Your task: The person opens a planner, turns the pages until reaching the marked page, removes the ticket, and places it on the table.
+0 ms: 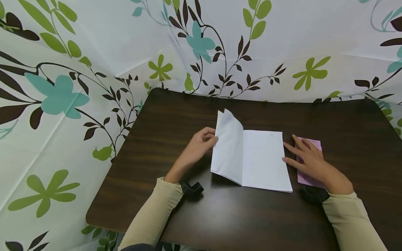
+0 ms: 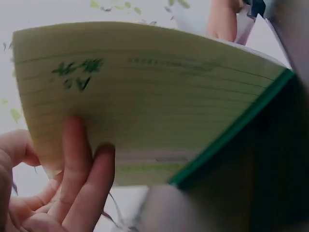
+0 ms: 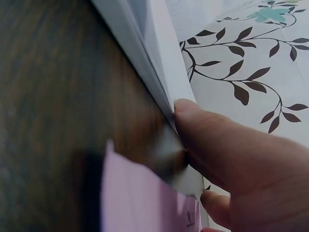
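Observation:
An opened notebook point(image 1: 263, 160) lies on the table, its right-hand ruled page flat and its left side raised at a slant. My left hand point(image 1: 202, 141) pinches that raised side at its outer edge. From the left wrist view, the raised side's outer face is a yellowish lined cover point(image 2: 145, 96) with dark green marks and a green spine strip point(image 2: 231, 130); fingers point(image 2: 77, 159) lie against it. My right hand point(image 1: 309, 162) has its fingers spread over a flat pink item point(image 1: 314, 181), and its thumb point(image 3: 193, 118) touches the notebook's right edge.
The dark brown wooden table point(image 1: 125, 195) has rounded corners. A white curtain point(image 1: 119, 42) with leaf and flower prints hangs behind it and along its left side. Each wrist carries a black device; the left one point(image 1: 192, 190) hangs close over the tabletop.

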`<action>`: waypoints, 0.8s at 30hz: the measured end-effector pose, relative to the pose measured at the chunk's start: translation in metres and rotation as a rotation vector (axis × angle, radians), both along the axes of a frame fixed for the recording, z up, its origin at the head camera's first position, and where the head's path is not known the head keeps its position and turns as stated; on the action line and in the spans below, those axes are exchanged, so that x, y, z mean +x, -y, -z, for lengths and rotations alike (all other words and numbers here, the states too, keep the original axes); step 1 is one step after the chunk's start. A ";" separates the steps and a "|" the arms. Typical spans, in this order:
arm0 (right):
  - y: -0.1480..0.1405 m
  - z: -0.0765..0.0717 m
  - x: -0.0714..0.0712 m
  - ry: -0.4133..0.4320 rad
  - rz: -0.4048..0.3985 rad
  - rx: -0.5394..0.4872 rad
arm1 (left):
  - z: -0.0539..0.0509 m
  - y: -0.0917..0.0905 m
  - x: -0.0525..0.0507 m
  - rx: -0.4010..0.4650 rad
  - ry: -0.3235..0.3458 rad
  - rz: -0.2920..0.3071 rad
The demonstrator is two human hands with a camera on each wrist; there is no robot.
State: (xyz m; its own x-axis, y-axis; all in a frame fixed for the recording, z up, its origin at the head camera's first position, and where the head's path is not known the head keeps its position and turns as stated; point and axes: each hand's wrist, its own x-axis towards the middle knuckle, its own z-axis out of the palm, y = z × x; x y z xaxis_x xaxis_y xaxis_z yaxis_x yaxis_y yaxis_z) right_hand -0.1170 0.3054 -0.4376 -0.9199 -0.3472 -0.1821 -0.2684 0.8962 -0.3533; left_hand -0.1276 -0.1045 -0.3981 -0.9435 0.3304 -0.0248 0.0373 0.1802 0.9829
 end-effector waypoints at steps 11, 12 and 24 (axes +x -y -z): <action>-0.001 0.001 0.001 -0.021 -0.005 -0.007 | -0.052 -0.089 -0.004 -0.296 -0.138 0.221; -0.001 0.001 0.001 -0.025 -0.004 -0.005 | -0.055 -0.099 -0.004 -0.336 -0.137 0.232; 0.000 -0.001 0.003 -0.019 0.004 -0.019 | -0.048 -0.193 -0.004 -0.907 -0.128 0.347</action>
